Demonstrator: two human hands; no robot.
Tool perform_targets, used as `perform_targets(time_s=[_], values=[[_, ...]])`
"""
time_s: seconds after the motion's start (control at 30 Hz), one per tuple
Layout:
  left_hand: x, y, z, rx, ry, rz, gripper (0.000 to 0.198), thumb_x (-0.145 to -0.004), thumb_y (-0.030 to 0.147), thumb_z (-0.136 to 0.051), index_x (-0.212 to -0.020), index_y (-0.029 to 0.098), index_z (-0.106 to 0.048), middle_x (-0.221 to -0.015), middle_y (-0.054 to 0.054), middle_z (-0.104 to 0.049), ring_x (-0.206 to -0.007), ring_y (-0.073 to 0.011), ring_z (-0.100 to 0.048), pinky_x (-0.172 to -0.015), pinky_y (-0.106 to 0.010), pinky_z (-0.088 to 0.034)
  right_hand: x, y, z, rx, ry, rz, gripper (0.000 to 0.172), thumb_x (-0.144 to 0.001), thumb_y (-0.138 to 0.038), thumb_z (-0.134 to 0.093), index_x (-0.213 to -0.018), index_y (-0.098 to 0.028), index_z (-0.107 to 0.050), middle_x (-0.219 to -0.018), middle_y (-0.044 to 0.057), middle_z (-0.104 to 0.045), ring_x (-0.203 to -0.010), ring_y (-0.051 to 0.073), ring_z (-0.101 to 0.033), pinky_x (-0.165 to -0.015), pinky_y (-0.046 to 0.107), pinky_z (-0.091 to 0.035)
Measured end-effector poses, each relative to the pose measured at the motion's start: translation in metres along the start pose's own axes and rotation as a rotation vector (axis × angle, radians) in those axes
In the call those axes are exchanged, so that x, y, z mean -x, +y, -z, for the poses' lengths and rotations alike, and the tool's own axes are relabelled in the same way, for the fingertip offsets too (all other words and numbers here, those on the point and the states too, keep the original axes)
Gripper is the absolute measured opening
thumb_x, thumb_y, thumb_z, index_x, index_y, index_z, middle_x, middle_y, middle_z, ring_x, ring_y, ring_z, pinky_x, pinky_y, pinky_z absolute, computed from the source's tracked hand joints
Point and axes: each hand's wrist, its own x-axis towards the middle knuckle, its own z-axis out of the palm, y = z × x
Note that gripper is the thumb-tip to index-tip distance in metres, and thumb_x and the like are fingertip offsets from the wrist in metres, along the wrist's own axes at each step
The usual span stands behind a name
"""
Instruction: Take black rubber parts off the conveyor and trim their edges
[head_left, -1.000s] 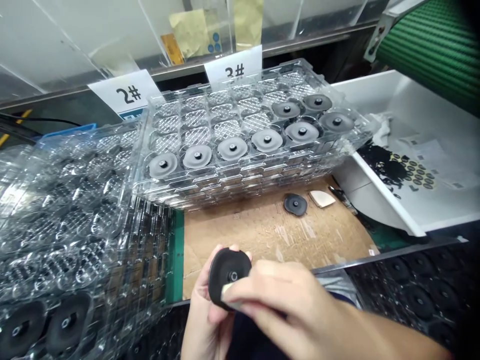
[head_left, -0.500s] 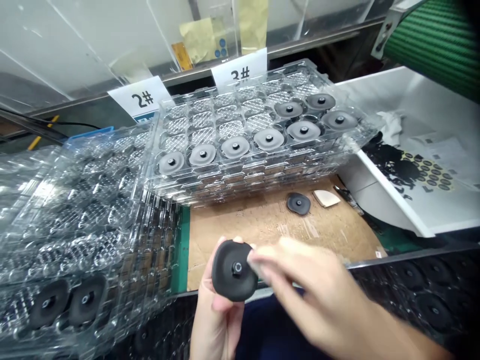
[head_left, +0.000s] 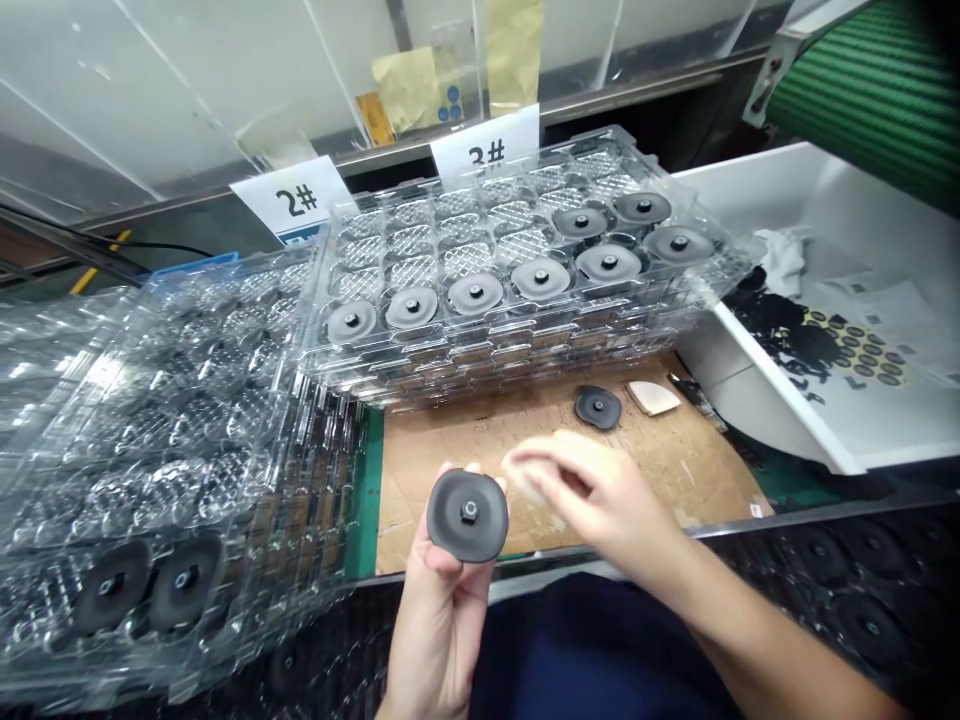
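Since clear plastic trays (head_left: 450, 235) fill most of this bench, start there: one tall stack sits upper middle of the frame, with a row of grey-faced discs in its pockets, and another stack of trays (head_left: 150, 430) sprawls across the left side. A white bin (head_left: 847, 190) sits upper right. Lower middle there's a cardboard sheet (head_left: 442, 470) with a loose black disc (head_left: 598, 407) on it. At bottom centre, the left hand (head_left: 439, 620) cradles a black rubbery disc (head_left: 466, 515) upright on its fingers. The right hand (head_left: 592, 490) hovers just beside it, fingers bunched and blurry, so can't tell if they're pinching something pale. That disc looks light and slightly flexible, so I'd hold it by the rim.
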Motion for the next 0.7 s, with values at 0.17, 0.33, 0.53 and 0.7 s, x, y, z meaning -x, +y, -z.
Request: perform_targets(time_s=[0.17,0.33,0.53,0.7], values=[[-0.001,0.004,0.003,0.082,0.014,0.038,0.044,-0.073,0.032,-0.063,-0.116,0.038,-0.056,-0.112,-0.001,-0.067,-0.109,-0.0224,-0.057,-0.094,-0.030,-0.046,0.018,0.067,-0.035,0.059,0.054,-0.120,0.017,-0.088,-0.022,-0.049,-0.096,-0.019,-0.063,-0.090,0.004,-0.066,-0.079,0.015,-0.061,-0.069,0.026,-0.048],[-0.003,0.005,0.006,0.094,-0.010,0.050,0.039,-0.075,0.029,-0.062,-0.113,0.035,-0.059,-0.109,-0.002,-0.068,-0.109,-0.0227,-0.057,-0.094,-0.030,-0.046,0.036,0.086,-0.047,0.056,-0.030,-0.139,0.016,-0.084,-0.020,-0.052,-0.088,-0.021,-0.068,-0.080,0.002,-0.068,-0.074,0.015,-0.063,-0.067,0.026,-0.049],[-0.003,-0.003,0.007,0.032,-0.024,0.028,0.043,-0.072,0.033,-0.064,-0.114,0.032,-0.059,-0.112,-0.003,-0.066,-0.108,-0.0227,-0.058,-0.093,-0.030,-0.046,0.005,0.012,-0.002,-0.014,0.100,-0.010,0.022,-0.088,-0.021,-0.050,-0.107,-0.025,-0.059,-0.100,0.001,-0.065,-0.089,0.013,-0.059,-0.073,0.023,-0.046],[0.000,-0.003,0.010,-0.014,-0.039,-0.001,0.042,-0.072,0.025,-0.066,-0.112,0.029,-0.060,-0.111,-0.004,-0.067,-0.107,-0.0213,-0.058,-0.090,-0.027,-0.048,-0.010,-0.020,0.000,0.040,-0.087,0.422,0.027,-0.086,-0.010,-0.044,-0.104,-0.019,-0.062,-0.084,0.003,-0.065,-0.077,0.014,-0.057,-0.070,0.027,-0.043]])
